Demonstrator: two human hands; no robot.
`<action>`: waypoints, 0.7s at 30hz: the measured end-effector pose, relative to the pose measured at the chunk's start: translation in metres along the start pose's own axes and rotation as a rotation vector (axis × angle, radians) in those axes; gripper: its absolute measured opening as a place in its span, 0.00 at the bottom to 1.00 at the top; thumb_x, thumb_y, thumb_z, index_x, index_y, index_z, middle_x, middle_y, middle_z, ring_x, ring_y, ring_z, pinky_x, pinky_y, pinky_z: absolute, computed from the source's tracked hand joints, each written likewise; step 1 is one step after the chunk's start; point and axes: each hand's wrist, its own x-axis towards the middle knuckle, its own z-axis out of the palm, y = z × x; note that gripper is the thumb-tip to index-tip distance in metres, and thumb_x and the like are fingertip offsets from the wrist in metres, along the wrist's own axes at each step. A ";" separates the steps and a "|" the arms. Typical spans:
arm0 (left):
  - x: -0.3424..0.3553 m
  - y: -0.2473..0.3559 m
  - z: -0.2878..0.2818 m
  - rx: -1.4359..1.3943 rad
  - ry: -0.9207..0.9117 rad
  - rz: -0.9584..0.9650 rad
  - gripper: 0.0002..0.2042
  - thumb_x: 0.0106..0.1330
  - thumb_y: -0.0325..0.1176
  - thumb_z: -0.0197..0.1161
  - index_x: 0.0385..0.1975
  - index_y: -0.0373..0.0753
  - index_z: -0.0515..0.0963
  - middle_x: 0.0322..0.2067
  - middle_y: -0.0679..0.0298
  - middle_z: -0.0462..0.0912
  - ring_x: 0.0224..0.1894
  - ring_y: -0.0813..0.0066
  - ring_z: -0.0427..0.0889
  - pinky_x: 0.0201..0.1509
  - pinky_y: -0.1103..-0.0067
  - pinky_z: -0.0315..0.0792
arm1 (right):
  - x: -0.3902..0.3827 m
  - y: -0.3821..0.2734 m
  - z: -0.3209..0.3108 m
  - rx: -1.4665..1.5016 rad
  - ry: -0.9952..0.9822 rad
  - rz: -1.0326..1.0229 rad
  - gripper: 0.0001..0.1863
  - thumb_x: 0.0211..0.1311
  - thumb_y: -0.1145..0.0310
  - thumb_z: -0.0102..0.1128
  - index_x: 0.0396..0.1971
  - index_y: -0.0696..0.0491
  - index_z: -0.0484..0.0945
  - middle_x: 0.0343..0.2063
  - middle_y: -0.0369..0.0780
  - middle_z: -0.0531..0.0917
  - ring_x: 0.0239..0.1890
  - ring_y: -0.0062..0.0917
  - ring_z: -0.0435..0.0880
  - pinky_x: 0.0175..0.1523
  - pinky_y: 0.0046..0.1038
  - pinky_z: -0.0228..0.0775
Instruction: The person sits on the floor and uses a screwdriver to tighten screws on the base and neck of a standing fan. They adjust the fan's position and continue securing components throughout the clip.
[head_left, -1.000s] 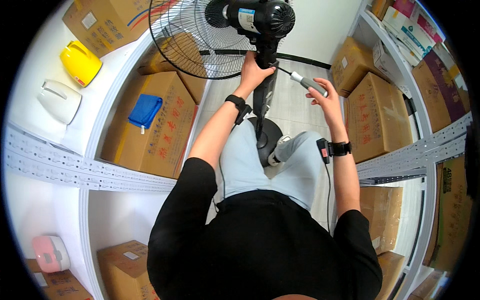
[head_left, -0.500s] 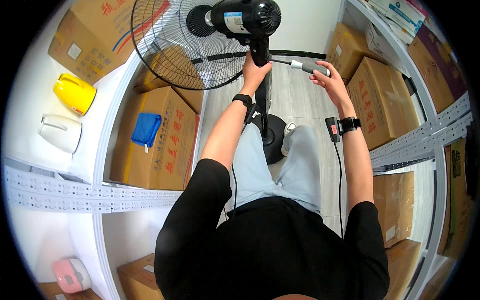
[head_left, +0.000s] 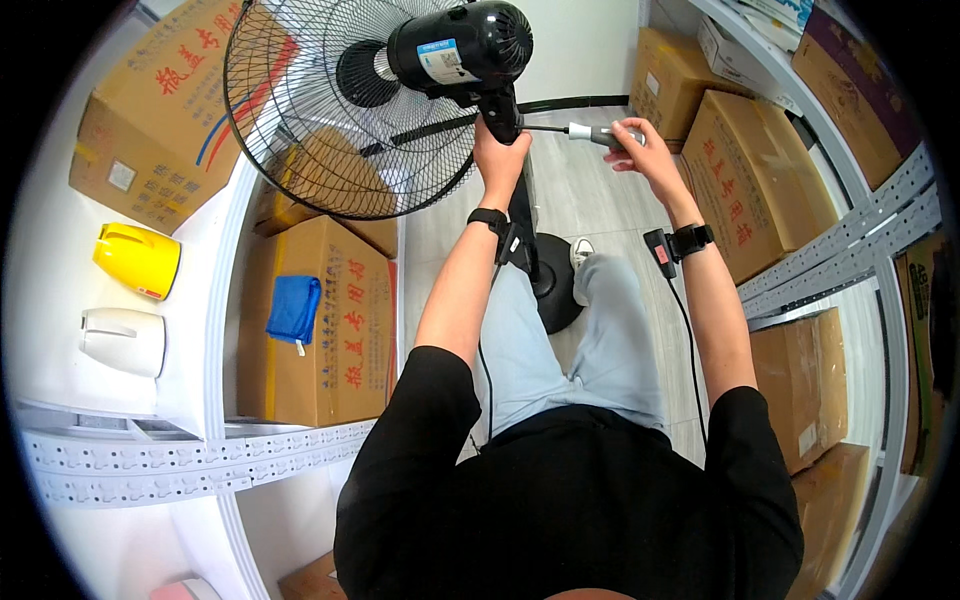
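A black pedestal fan (head_left: 470,50) stands before me, its wire cage to the left and its round base (head_left: 558,285) on the floor by my feet. My left hand (head_left: 500,158) is closed around the neck of the stand, just under the motor housing. From the right, my right hand (head_left: 645,155) grips a screwdriver (head_left: 592,133) by its grey and white handle. The dark shaft lies level, and its tip meets the fan's neck just above my left thumb. Whether the tip sits in a screw is too small to tell.
Shelves flank me closely. On the left are a yellow kettle (head_left: 140,260), a white kettle (head_left: 125,340) and a carton (head_left: 330,360) with a folded blue cloth (head_left: 293,308) on top. Cartons (head_left: 755,190) fill the right shelf (head_left: 850,245). Cables hang from both wrists.
My view has shifted, so the shelf things appear lower and the fan further left. My left hand still grasps the neck; my right fingers have changed position on the screwdriver handle.
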 end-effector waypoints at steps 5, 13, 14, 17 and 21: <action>0.000 -0.003 0.004 0.004 0.025 0.029 0.27 0.44 0.35 0.67 0.47 0.35 0.70 0.37 0.51 0.80 0.39 0.50 0.80 0.45 0.65 0.74 | 0.004 0.003 -0.002 -0.072 -0.014 -0.101 0.29 0.63 0.59 0.64 0.57 0.57 0.65 0.45 0.44 0.76 0.44 0.26 0.82 0.44 0.25 0.80; 0.002 -0.013 0.000 0.006 0.025 0.047 0.30 0.44 0.36 0.69 0.51 0.36 0.71 0.41 0.50 0.80 0.43 0.50 0.80 0.48 0.65 0.74 | 0.002 -0.002 0.009 -0.130 -0.013 -0.267 0.25 0.65 0.56 0.62 0.55 0.55 0.69 0.46 0.44 0.77 0.46 0.26 0.82 0.49 0.26 0.78; 0.002 -0.014 0.001 0.012 0.030 0.053 0.30 0.44 0.36 0.69 0.51 0.36 0.70 0.41 0.50 0.80 0.44 0.50 0.80 0.49 0.65 0.74 | 0.000 -0.004 0.011 -0.125 0.039 -0.255 0.26 0.65 0.54 0.62 0.54 0.55 0.70 0.46 0.44 0.77 0.44 0.25 0.82 0.46 0.25 0.78; 0.002 -0.016 0.000 0.015 0.036 0.071 0.31 0.44 0.36 0.69 0.51 0.36 0.70 0.42 0.51 0.80 0.45 0.50 0.80 0.50 0.65 0.73 | 0.009 -0.018 0.002 -0.104 -0.012 0.183 0.28 0.60 0.60 0.67 0.57 0.54 0.69 0.55 0.47 0.70 0.48 0.26 0.81 0.46 0.24 0.77; 0.000 -0.016 -0.003 0.006 0.007 0.034 0.26 0.46 0.39 0.71 0.46 0.37 0.72 0.39 0.54 0.82 0.42 0.54 0.81 0.48 0.67 0.73 | 0.005 -0.003 0.008 -0.076 0.049 -0.199 0.24 0.61 0.61 0.67 0.53 0.57 0.71 0.38 0.42 0.81 0.33 0.24 0.86 0.37 0.24 0.81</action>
